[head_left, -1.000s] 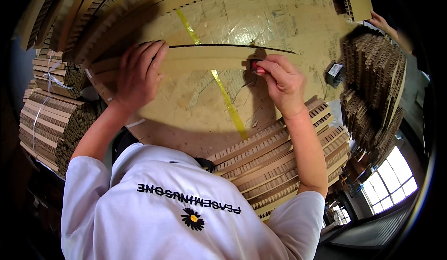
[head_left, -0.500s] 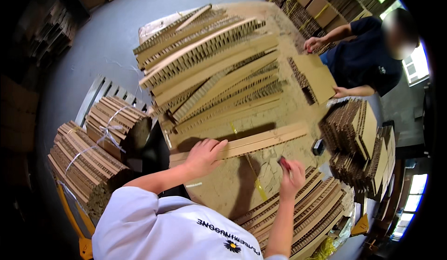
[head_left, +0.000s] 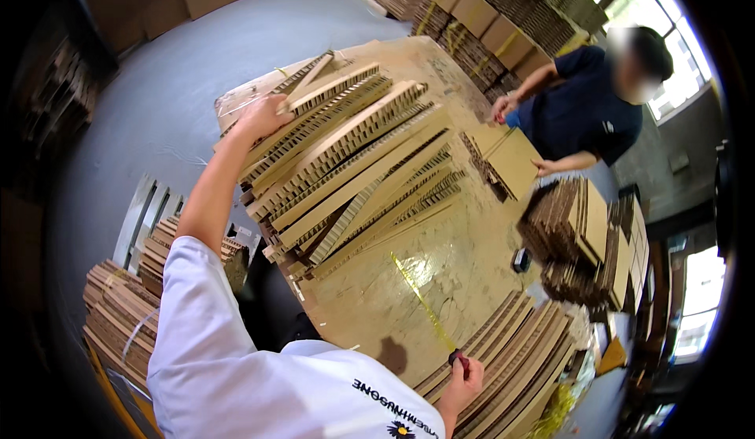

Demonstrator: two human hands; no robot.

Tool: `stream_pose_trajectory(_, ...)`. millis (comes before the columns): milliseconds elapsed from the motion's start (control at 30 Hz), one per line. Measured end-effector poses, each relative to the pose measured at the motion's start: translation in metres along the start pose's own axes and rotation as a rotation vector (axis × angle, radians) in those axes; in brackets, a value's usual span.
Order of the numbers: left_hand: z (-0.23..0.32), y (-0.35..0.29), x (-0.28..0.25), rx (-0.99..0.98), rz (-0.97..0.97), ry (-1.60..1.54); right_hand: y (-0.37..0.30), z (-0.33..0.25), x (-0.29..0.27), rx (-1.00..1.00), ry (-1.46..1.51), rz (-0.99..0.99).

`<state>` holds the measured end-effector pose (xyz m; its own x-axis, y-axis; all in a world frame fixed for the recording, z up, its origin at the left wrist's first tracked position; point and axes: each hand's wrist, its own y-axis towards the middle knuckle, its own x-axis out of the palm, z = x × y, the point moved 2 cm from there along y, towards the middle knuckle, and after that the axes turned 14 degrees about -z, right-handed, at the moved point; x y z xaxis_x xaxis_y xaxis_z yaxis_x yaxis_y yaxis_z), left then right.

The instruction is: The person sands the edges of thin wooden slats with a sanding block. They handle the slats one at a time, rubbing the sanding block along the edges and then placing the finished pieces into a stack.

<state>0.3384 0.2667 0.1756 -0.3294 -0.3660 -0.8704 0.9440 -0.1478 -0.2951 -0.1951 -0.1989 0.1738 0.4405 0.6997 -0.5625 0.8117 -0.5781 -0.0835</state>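
Note:
My left arm reaches over the table's far left, where my left hand (head_left: pixel 266 118) is closed over the end of a honeycomb cardboard strip (head_left: pixel 334 85) on the pile. Its fingertips curl round the edge and are partly hidden. Many more strips (head_left: pixel 358 156) with ribbed cut sides lie beside it, roughly parallel, some crossing at a slant. At the near edge, my right hand (head_left: pixel 460 388) grips a small dark red and black tool (head_left: pixel 457 356), mostly covered by the fingers. Beyond the tool, a yellow band (head_left: pixel 421 297) runs along the tabletop (head_left: pixel 370 305).
Another stack of strips (head_left: pixel 511 352) lies near right. Across the table a person (head_left: pixel 586 101) in dark clothes handles cardboard sheets (head_left: pixel 511 164). Stacked cardboard blocks (head_left: pixel 570 226) and a small black object (head_left: pixel 521 260) are at the right. Tied bundles (head_left: pixel 118 309) stand at the left.
My left hand has moved from the strip at the table's middle to the pile's far left; that strip is gone from the middle. My right hand has drawn nearer with its tool.

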Motion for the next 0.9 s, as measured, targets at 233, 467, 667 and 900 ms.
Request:
stream_pose_trajectory(233, -0.079, 0.078, 0.067, 0.138, -0.339, -0.332, -0.021, -0.021, -0.035, 0.078, 0.137, 0.218)
stream_pose_trajectory(467, 0.14, -0.023, 0.126, 0.555, 0.187, -0.156, -0.093, 0.032, -0.154, 0.03, 0.357, 0.744)
stream_pose_trajectory(667, 0.34, -0.259, 0.351, 0.584, -0.869, -0.451, -0.076, 0.084, -0.182, -0.081, 0.642, 0.591)
stream_pose_trajectory(900, 0.425, -0.345, 0.468, 0.518, -0.999, -0.63, -0.037, 0.128, -0.179, -0.02, 0.635, 0.409)
